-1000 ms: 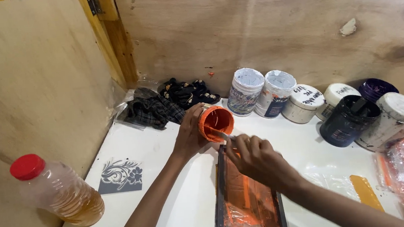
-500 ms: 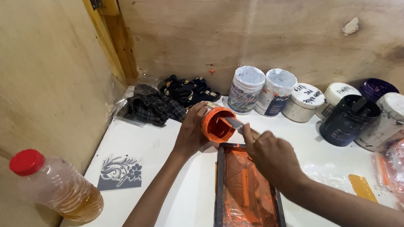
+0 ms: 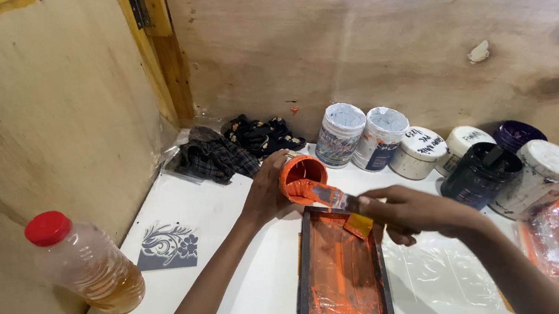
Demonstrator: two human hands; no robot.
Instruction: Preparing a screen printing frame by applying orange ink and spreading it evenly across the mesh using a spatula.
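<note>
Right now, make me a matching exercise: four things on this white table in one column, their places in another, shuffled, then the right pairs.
1. red-capped plastic bottle
2. orange paint tub
3. black-framed printing screen
4. dark crumpled cloth

A. tilted in the left hand
B. back corner, by the wooden wall
C. near left edge of the table
D. flat under the right hand

Pairs: 1-C, 2-A, 3-D, 4-B

Labelled white tubs (image 3: 387,138) along wall
</note>
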